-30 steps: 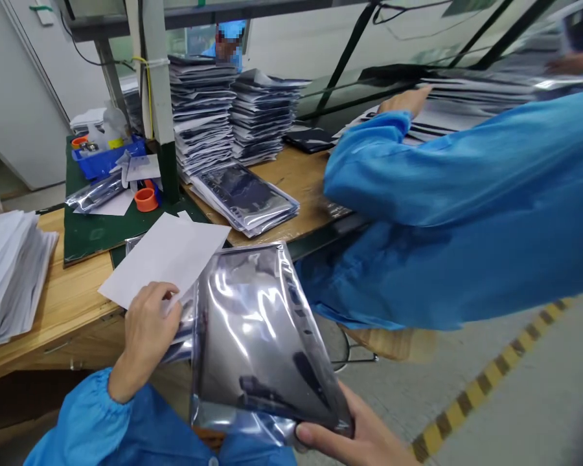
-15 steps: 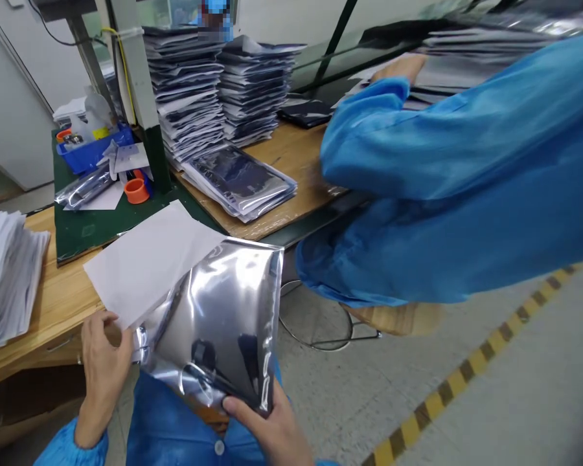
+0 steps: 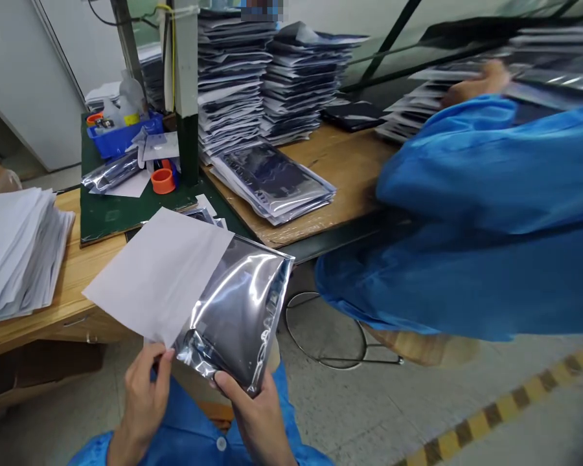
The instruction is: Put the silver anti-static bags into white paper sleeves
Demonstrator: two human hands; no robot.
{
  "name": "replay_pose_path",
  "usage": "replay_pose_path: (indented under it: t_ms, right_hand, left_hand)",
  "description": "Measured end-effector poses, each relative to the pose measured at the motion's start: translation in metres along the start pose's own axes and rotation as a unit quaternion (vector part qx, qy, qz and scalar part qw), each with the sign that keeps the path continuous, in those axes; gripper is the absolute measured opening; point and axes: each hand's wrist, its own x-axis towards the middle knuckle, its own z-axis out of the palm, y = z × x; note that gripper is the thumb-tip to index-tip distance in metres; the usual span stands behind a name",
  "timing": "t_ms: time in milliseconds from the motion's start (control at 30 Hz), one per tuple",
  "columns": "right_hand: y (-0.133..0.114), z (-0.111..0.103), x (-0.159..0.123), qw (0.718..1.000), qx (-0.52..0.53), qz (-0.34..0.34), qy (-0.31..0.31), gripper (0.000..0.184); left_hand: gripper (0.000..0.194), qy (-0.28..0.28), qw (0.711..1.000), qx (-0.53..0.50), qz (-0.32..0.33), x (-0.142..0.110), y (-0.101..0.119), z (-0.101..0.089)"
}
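Shiny pouch (image 3: pixel 240 301), near corner gripped by right hand (image 3: pixel 257 409). White sheet (image 3: pixel 160 268) over its left part, near edge pinched by left hand (image 3: pixel 143 388). Looks partway: overlap done, sheet's left end still sticking out; can't tell if inserted. Beyond grips: flat stack (image 3: pixel 276 181); farther right, co-worker's sleeve (image 3: pixel 480 168).

Grey floor (image 3: pixel 350 404) (striped line (image 3: pixel 492 415)), seemingly pale wall (image 3: pixel 352 15).
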Motion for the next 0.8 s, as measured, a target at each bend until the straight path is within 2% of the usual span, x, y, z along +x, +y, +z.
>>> replay_pose_path:
  t_ms: [67,100,167,200,267,333,367,433,500,567,633,667,700,800]
  right_hand:
    - [-0.002,0.003,-0.003,1.000,-0.015,0.000,-0.007,0.055]
    - [-0.002,0.003,-0.005,1.000,-0.026,0.003,-0.015,0.056]
    - [-0.001,0.003,-0.010,0.998,-0.045,0.011,-0.033,0.057]
    - [0.002,0.003,-0.014,0.997,-0.054,0.020,-0.042,0.056]
    - [0.011,0.003,-0.023,0.996,-0.073,0.026,-0.047,0.053]
    - [0.024,0.004,-0.036,0.994,-0.095,0.022,-0.053,0.053]
    - [0.031,0.005,-0.042,0.992,-0.104,0.023,-0.065,0.053]
    - [0.042,0.005,-0.054,0.984,-0.134,0.026,-0.115,0.056]
    - [0.047,-0.001,-0.060,0.958,-0.194,0.027,-0.209,0.061]
    - [0.043,-0.014,-0.056,0.909,-0.268,0.012,-0.319,0.070]
    - [0.034,-0.031,-0.043,0.879,-0.297,0.007,-0.372,0.064]
    - [0.030,-0.039,-0.035,0.883,-0.292,0.009,-0.367,0.052]
    - [0.027,-0.046,-0.025,0.914,-0.270,0.006,-0.302,0.035]
    - [0.024,-0.051,0.003,0.966,-0.179,0.035,-0.182,0.040]
  left_hand:
    - [0.010,-0.032,0.999,-0.025,0.017,-0.011,0.004,0.001]
    - [0.011,-0.032,0.998,-0.048,0.000,-0.015,0.005,0.001]
    - [0.017,0.020,0.987,-0.133,-0.083,-0.020,0.005,-0.002]
    - [0.021,0.060,0.968,-0.198,-0.144,-0.020,0.004,-0.004]
    - [0.030,0.126,0.890,-0.338,-0.279,-0.016,0.003,-0.010]
    - [0.040,0.153,0.796,-0.426,-0.403,-0.010,0.004,-0.016]
    - [0.042,0.163,0.758,-0.435,-0.457,-0.007,0.004,-0.019]
    - [0.035,0.191,0.716,-0.411,-0.531,-0.005,0.004,-0.028]
    - [0.037,0.211,0.707,-0.375,-0.562,-0.012,-0.001,-0.041]
    - [0.044,0.212,0.709,-0.348,-0.576,-0.027,-0.011,-0.060]
    - [0.054,0.208,0.711,-0.322,-0.589,-0.048,-0.025,-0.084]
    - [0.060,0.205,0.717,-0.304,-0.593,-0.060,-0.034,-0.097]
    - [0.067,0.201,0.725,-0.285,-0.593,-0.072,-0.044,-0.109]
    - [0.084,0.161,0.754,-0.243,-0.589,-0.101,-0.071,-0.132]
